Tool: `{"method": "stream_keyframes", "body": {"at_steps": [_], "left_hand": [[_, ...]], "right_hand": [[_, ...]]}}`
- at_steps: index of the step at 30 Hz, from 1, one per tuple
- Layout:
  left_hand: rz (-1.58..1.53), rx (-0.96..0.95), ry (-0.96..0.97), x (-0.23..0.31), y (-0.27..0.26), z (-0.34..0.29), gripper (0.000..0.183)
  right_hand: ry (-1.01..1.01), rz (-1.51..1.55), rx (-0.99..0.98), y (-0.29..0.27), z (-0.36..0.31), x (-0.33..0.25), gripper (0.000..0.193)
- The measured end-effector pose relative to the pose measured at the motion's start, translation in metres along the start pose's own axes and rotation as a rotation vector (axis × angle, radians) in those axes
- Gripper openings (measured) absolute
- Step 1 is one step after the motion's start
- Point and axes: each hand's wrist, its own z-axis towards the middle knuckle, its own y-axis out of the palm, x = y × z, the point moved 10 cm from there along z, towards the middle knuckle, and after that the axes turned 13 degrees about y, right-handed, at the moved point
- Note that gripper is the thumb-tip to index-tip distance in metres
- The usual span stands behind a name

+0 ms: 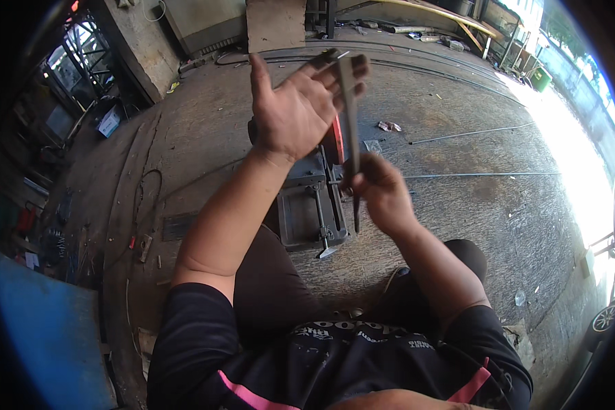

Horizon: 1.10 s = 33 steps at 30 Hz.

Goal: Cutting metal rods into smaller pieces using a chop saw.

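My right hand [381,191] is closed round the lower part of a long, flat grey metal bar [350,116], which stands nearly upright. The bar's dark, narrow end [357,217] sticks out below the fist. At the upper end is my left hand [299,113], palm turned up, with thumb and fingers spread. Its blurred fingertips lie behind the bar; whether they touch it I cannot tell. Beneath both hands a low metal machine [312,208] with a screw clamp and a red part [338,141] sits on the floor, partly covered by my arms.
Thin metal rods [482,175] lie on the worn floor to the right, near a crumpled wrapper [389,126]. Cables and long bars cross the floor farther off. A blue panel [44,335] stands at the lower left, with small loose tools and scraps beyond it.
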Motion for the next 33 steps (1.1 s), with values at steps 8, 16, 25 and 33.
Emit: {"method": "stream_keyframes", "body": {"at_steps": [8, 16, 25, 33], "left_hand": [[0.153, 0.202, 0.307, 0.087, -0.067, 0.017, 0.096], [0.154, 0.222, 0.266, 0.042, -0.067, 0.018, 0.09], [0.027, 0.063, 0.344, 0.017, 0.004, 0.029, 0.095], [-0.022, 0.034, 0.382, 0.025, 0.013, 0.035, 0.097]], "right_hand": [[-0.371, 0.535, 0.658, -0.158, -0.034, -0.105, 0.025], [-0.061, 1.096, 0.353, -0.128, 0.034, -0.03, 0.034], [-0.003, 1.241, 0.147, -0.06, 0.062, -0.026, 0.026], [0.103, 1.28, 0.066, -0.026, 0.07, -0.017, 0.017]]}}
